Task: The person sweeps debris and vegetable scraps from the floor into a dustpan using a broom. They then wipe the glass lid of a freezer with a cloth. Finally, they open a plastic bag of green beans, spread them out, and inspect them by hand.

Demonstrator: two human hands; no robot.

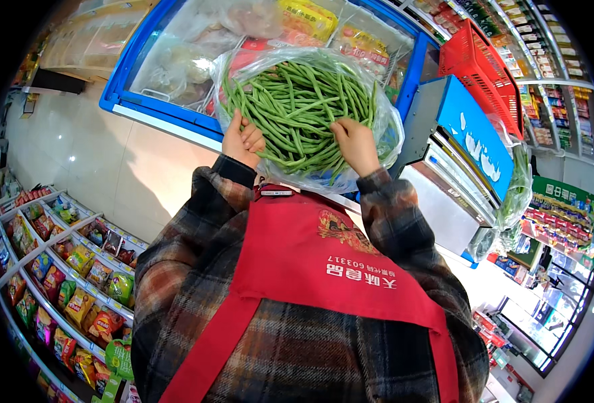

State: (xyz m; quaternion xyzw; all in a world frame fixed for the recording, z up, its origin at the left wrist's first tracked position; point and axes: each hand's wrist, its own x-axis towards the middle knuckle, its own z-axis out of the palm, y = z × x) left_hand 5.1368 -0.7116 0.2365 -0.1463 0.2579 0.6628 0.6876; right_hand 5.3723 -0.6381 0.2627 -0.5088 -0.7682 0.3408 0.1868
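Observation:
A large heap of long green beans (302, 106) lies in an opened clear plastic bag (396, 126) on top of a blue-framed chest freezer (161, 113). At the heap's left edge is my left hand (243, 140), its fingers curled in around bean ends; how firmly it grips them is hard to see. My right hand (356, 143) touches the heap's right side, thumb and forefinger pinched together at the beans. Bagged frozen foods (307, 20) show through the freezer's top behind the bag.
Right of the beans stands a boxy metal appliance with a blue panel (473, 136). Beyond it are a red plastic basket (480, 75) and bagged green vegetables (516, 186). Snack shelves (70, 267) stand at lower left, stocked shelves (553, 95) at upper right.

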